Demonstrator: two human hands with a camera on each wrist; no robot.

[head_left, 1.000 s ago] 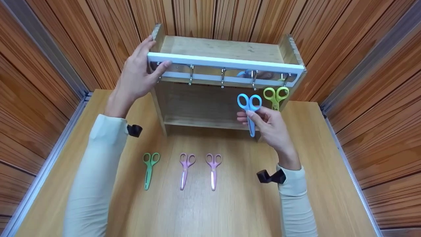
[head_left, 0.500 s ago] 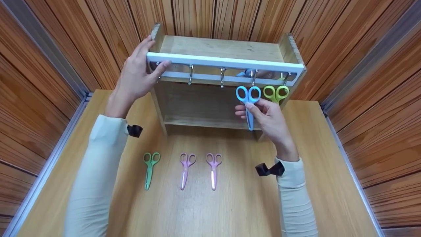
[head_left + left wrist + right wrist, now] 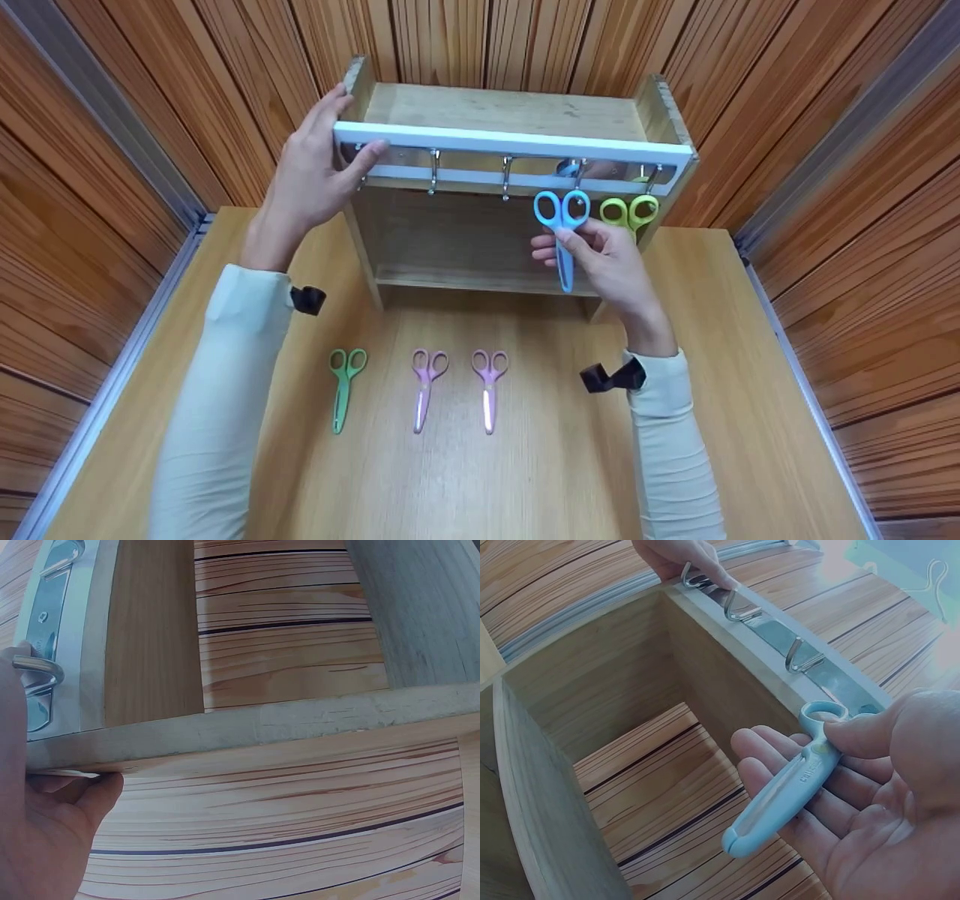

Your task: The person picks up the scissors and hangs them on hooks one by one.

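Observation:
My right hand [image 3: 616, 262] pinches a pair of blue scissors [image 3: 562, 217] between thumb and fingers, handle loops up and blades pointing down. Its loops are right at the fourth hook [image 3: 579, 174] of the white hook rail [image 3: 517, 142]; whether the hook passes through a loop, I cannot tell. Beside it, yellow-green scissors [image 3: 628, 212] hang from the rightmost hook, partly hidden by the right hand. My left hand [image 3: 307, 169] grips the left end of the wooden shelf [image 3: 495, 109], thumb over the rail's front and fingers along the outer side [image 3: 255, 731].
On the wooden table [image 3: 525, 480] lie green scissors [image 3: 344, 390], pink scissors [image 3: 425, 390] and more pink scissors [image 3: 489, 390] in a row. Bare metal hooks [image 3: 433, 171] line the rail between the hands. Wood-panelled walls [image 3: 862, 247] enclose the back and both sides.
My right hand has lifted the blue scissors and shifted them slightly left, bringing the loops up to the hook rail. The left hand has stayed on the shelf.

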